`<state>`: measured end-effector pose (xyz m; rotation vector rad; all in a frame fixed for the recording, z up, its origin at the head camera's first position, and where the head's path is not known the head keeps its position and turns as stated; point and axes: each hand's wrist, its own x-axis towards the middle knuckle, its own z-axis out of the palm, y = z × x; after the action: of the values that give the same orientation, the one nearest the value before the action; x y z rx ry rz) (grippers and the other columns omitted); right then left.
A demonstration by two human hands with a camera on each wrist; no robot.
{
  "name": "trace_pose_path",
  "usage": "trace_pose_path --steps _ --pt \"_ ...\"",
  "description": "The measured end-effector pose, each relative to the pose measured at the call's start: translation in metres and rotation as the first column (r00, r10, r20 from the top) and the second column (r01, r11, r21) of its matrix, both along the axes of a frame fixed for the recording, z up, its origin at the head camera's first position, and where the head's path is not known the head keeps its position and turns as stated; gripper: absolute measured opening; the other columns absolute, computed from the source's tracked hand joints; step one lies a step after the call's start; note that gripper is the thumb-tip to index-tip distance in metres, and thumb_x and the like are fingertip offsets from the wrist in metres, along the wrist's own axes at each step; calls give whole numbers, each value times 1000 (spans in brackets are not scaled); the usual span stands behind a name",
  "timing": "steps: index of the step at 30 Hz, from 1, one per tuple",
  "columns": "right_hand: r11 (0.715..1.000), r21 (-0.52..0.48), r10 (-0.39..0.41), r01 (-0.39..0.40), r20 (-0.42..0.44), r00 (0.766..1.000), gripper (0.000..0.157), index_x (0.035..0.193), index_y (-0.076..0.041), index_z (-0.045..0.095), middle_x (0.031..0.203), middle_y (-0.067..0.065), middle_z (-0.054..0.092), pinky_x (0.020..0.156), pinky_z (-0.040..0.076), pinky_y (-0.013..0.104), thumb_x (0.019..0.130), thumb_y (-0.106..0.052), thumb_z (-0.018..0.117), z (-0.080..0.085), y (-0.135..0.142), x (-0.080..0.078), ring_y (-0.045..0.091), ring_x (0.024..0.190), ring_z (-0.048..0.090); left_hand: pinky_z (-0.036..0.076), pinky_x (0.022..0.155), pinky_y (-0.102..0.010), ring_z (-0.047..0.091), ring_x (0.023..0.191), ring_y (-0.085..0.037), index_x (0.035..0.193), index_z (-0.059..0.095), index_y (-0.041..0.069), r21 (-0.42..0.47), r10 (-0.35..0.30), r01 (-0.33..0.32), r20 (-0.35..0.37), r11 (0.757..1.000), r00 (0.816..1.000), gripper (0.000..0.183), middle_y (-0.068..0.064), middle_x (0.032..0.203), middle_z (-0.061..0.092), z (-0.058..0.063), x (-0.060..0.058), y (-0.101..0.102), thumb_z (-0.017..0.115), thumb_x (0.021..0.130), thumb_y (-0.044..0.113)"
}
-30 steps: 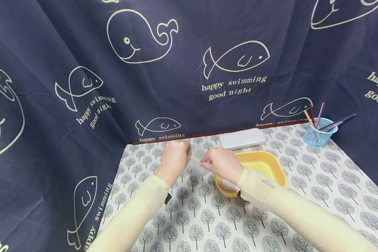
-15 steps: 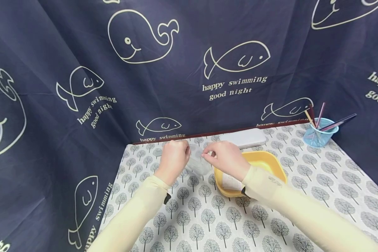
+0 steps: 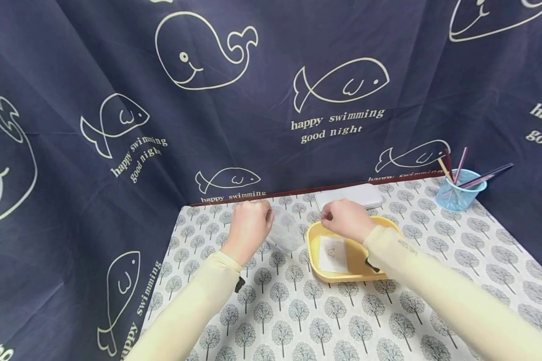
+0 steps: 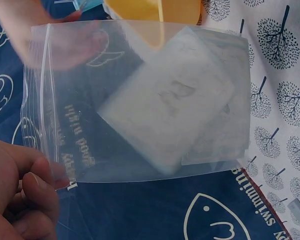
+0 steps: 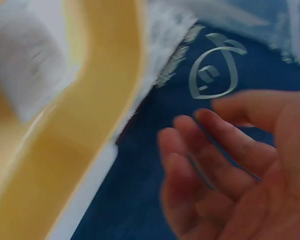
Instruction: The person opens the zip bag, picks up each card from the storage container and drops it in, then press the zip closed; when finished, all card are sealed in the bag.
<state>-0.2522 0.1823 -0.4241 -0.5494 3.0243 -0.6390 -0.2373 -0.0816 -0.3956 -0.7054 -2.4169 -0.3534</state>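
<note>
White paper rectangle (image 3: 333,254) in yellow plastic tray (image 3: 355,256) lay nearer empty, loose-fingered right hand (image 3: 349,219); left hand (image 3: 249,226) pinched clear plastic bag (image 3: 283,231).

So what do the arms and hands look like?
The left sleeve and right sleeve are long and pale cream; the right bears blurred lettering. A black piece shows at each wrist. Left hand and right hand are ungloved.

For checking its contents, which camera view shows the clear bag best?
The left wrist view: it shows the bag large and broadside, with a white paper inside. In the head view it is small and partly behind the left hand; the right wrist view shows only a blurred part.
</note>
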Motion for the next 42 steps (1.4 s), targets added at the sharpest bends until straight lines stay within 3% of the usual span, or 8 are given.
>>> trace_pose_path --steps 7,17,22,32,37,42 --pt "978 196 37 -70 170 985 35 110 -1 76 103 12 76 87 57 55 83 -21 85 -35 13 -10 33 94 71 60 59 -34 69 59 -23 77 74 7 -7 -4 4 12 1000 1000 12 -5 69 73 -1 1 0 78 88 2" --pt "954 297 -47 -48 302 952 50 94 -12 65 84 -1 66 81 57 47 66 -36 98 -59 10 -9 21 78 62 60 60 -37 70 59 -26 77 75 7 -17 1 -1 8 1000 1000 11 -6 70 73 -2 1 0 78 87 3" --pt "927 371 -67 -54 305 950 53 90 -15 65 81 -4 64 79 57 46 63 -47 97 -70 7 -11 19 74 60 60 59 -38 69 58 -26 77 75 7 -11 2 -2 9 1000 1000 12 -6 69 73 -2 1 1 77 87 3" --pt "885 461 -22 -72 195 980 55 86 -15 66 84 1 66 73 59 45 59 -49 99 -80 1 -8 21 74 64 58 56 -40 68 57 -26 76 74 9 -17 26 -25 23 1000 999 13 -4 68 72 -3 2 1 77 88 5" --pt "882 466 1 -74 154 988 50 82 -17 66 83 1 68 70 59 44 58 -45 99 -81 -1 -7 22 73 65 59 56 -39 69 57 -25 77 74 8 -13 20 -19 28 1000 999 13 -5 68 73 -3 1 1 77 88 4" --pt "882 464 4 -89 181 984 39 80 -21 71 77 -4 68 65 58 39 61 -42 99 -84 -1 -10 17 67 63 60 58 -35 69 57 -22 79 76 7 -6 11 -10 37 1000 999 11 -5 69 73 -3 1 0 77 89 3"
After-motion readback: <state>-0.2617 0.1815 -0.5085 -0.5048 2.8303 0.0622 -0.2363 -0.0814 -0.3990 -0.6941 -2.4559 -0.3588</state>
